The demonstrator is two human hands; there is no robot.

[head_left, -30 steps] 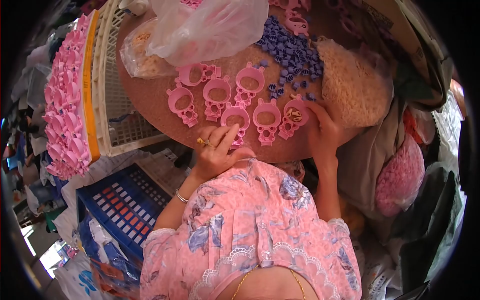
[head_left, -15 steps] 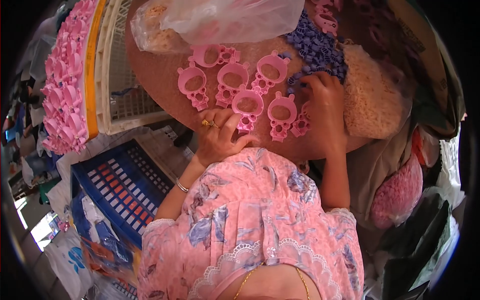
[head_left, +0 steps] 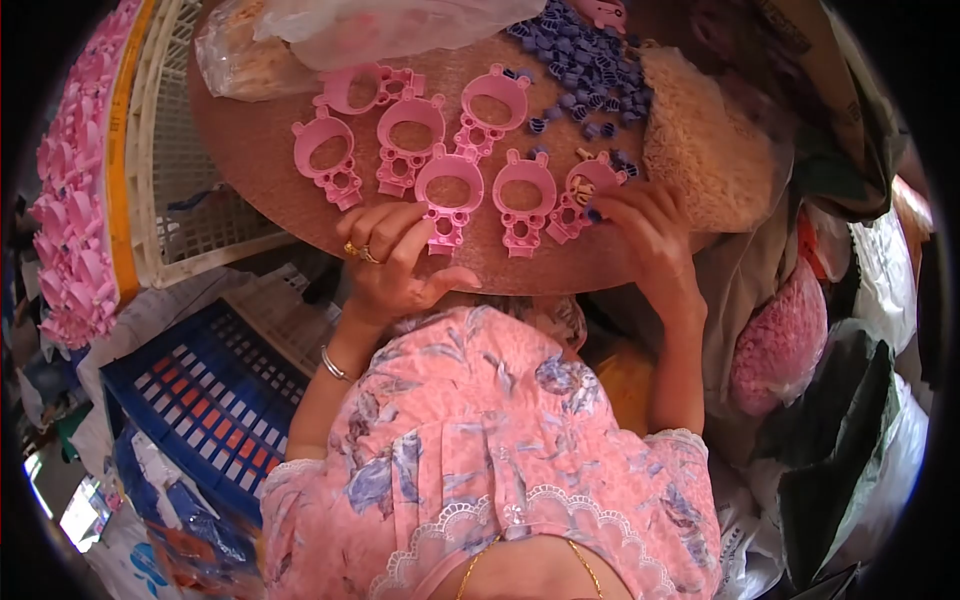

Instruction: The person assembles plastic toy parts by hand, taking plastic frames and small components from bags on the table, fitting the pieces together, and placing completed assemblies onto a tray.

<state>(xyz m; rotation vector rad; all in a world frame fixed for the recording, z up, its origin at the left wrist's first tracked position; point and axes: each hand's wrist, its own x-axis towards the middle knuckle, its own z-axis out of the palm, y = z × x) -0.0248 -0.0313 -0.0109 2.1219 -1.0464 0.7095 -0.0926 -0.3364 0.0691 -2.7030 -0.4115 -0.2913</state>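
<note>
Several pink bear-eared plastic pieces (head_left: 449,184) lie on the round brown table (head_left: 250,150). My left hand (head_left: 388,255), with a ring on it, rests at the table's near edge beside the middle piece, fingers bent and thumb apart, holding nothing visible. My right hand (head_left: 648,235) pinches a small dark blue part (head_left: 594,214) beside the rightmost pink piece (head_left: 596,172), which has small beige bits in its ring. Behind it spreads a pile of small blue parts (head_left: 590,80).
A bag of beige bits (head_left: 705,150) lies at the right, and a clear plastic bag (head_left: 400,25) at the back. On the left stand a white crate (head_left: 165,200) heaped beside with pink parts (head_left: 80,200), and a blue basket (head_left: 215,385) lower down.
My right hand went to the blue pile, then came back toward the rightmost pink piece with a blue part in its fingertips. The whole view has shifted; my left hand stays near the middle piece.
</note>
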